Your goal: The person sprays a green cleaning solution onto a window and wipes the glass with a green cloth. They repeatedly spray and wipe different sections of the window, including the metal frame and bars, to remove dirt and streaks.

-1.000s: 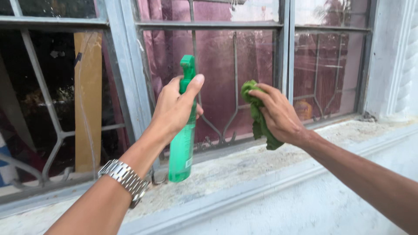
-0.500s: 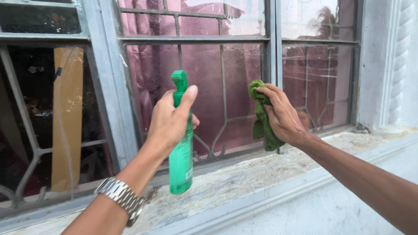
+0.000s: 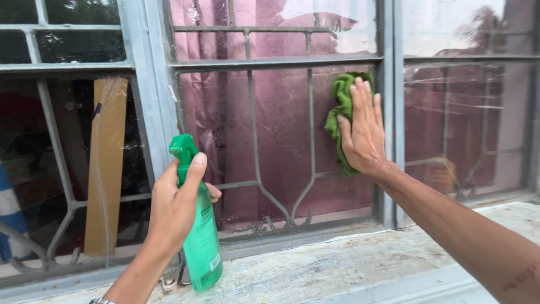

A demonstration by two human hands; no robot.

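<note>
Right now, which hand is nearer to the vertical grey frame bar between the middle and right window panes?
Right. The right hand presses a green cloth flat on the glass just beside the frame bar. The left hand holds a green spray bottle lower, well away toward the left.

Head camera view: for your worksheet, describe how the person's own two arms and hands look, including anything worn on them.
Both arms are bare, with no sleeves and no gloves. The left hand has a metal watch band just showing at the wrist, at the bottom edge of the picture. The right hand has no ring that can be seen, and its forearm carries a small reddish marking near the picture's lower right corner.
</note>
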